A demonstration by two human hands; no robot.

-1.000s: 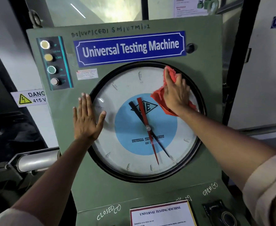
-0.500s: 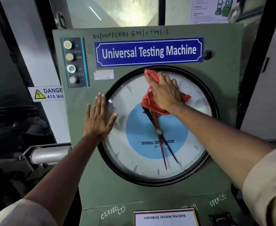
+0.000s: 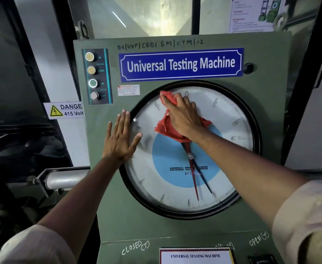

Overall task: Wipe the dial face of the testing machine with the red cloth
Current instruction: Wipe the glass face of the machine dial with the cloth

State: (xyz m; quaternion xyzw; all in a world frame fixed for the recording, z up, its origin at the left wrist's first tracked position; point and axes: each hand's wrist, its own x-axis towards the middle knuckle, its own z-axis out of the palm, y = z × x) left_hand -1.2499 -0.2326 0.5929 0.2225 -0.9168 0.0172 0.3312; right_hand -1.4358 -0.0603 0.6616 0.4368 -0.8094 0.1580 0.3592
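Head view: crumpled red cloth [image 3: 167,126] under right hand [image 3: 185,115], on dial face [image 3: 223,115].

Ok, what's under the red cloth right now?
The red cloth lies on the dial face, pressed by the right hand. It covers the pointers' upper ends and the markings beneath.

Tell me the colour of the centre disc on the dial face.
Light blue, printed with black lettering, on the dial face; the head view shows it.
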